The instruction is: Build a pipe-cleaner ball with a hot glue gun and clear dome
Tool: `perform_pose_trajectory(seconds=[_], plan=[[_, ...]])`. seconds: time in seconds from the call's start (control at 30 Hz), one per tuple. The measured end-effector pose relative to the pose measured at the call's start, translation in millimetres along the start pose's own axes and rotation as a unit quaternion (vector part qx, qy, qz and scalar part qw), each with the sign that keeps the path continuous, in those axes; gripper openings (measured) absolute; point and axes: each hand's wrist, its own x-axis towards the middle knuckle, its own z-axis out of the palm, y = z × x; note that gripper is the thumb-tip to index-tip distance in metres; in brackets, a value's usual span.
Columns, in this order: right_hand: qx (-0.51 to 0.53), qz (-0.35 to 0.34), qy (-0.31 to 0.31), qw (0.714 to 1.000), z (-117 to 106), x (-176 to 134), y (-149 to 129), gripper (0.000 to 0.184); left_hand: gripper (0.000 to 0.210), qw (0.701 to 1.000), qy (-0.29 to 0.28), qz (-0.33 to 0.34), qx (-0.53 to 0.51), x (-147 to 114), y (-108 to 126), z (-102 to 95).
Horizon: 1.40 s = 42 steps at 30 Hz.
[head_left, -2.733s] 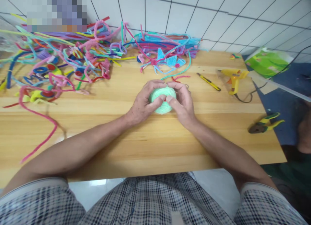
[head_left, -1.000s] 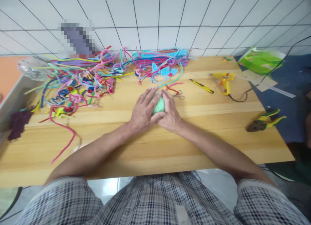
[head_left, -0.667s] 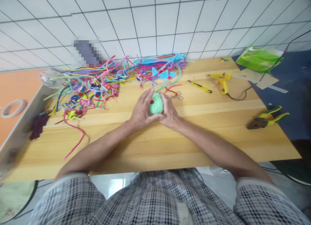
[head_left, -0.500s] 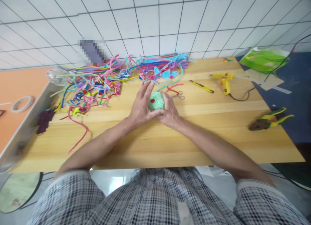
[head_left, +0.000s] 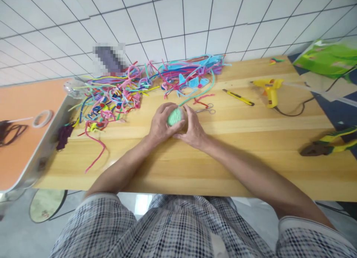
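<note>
A mint-green ball of wound yarn or fuzzy stem (head_left: 174, 118) is cupped between my two hands above the middle of the table. My left hand (head_left: 161, 125) wraps its left side, with the thumb across its front. My right hand (head_left: 195, 129) curves around the right side, its fingers bent and its thumb below the ball. Part of the ball is hidden by the fingers. A green fuzzy stem (head_left: 195, 97) runs up and right from just behind it. Small scissors (head_left: 209, 108) lie beside my right hand, near red fuzzy stem pieces (head_left: 203, 101).
Tangled coloured pipe cleaners (head_left: 111, 98) lie at the left, with bundles (head_left: 192, 66) along the wall. To the right are a yellow cutter (head_left: 238, 97), a corded yellow glue gun (head_left: 270, 90) and pliers (head_left: 320, 147). A tape roll (head_left: 42, 118) sits on the orange surface.
The ball has been turned in my hands, so the red dot on it no longer shows. My left hand covers more of it. The whole view has shifted slightly.
</note>
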Motion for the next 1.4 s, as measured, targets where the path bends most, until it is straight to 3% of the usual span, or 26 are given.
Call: perform_pose_trajectory(seconds=[0.13,0.23,0.33,0.43,0.57,0.7,0.9,0.97,1.2,1.4], plan=[[0.023,0.004,-0.022,0.999,-11,-1,-6,0.133,0.068,0.985,0.074,-0.098,-0.123,-6,-13,0.1],[0.036,-0.013,-0.027,0.999,-18,-2,-9,0.132,0.066,0.927,0.09,-0.22,-0.291,-6,-17,1.8],[0.036,-0.027,-0.035,0.998,-21,-1,-13,0.13,0.065,0.839,0.026,-0.299,-0.454,-4,-10,4.8],[0.03,-0.021,-0.045,0.998,-23,0,-17,0.127,0.08,0.787,-0.071,-0.323,-0.522,-4,3,7.8],[0.034,-0.024,-0.048,0.998,-25,2,-22,0.117,0.095,0.783,-0.13,-0.289,-0.535,-6,10,9.9],[0.024,-0.021,-0.041,0.999,-26,0,-24,0.112,0.075,0.784,-0.122,-0.276,-0.542,-7,9,10.6],[-0.01,-0.086,-0.029,0.996,-28,-2,-26,0.109,0.055,0.682,-0.07,-0.346,-0.64,-6,24,6.2],[-0.011,-0.104,-0.022,0.994,-30,-1,-27,0.106,0.053,0.662,-0.062,-0.349,-0.661,-5,29,4.7],[-0.028,-0.112,-0.02,0.993,-31,-2,-27,0.106,0.052,0.659,-0.054,-0.348,-0.665,-4,31,6.7],[-0.029,-0.077,-0.052,0.995,-36,1,-21,0.109,0.044,0.667,-0.037,-0.345,-0.659,-1,29,9.8]])
